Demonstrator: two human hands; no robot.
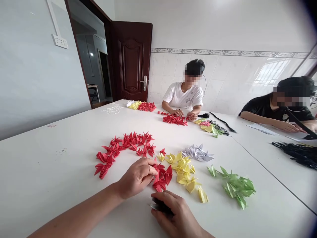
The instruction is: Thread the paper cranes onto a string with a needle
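My left hand has its fingers closed at the left edge of a small bunch of red paper cranes; whether a crane is pinched in the fingertips is hidden. Below and to the right, my right hand is wrapped round a dark tool with pale metal tips that point left. A curved row of red cranes lies beyond my left hand. Yellow cranes are spread right of the red bunch, with white cranes behind them and green cranes further right.
Across the white table, a person in white handles red cranes. Another person in black leans over papers at the right, near black cords. More cranes and white strings lie at the far edge.
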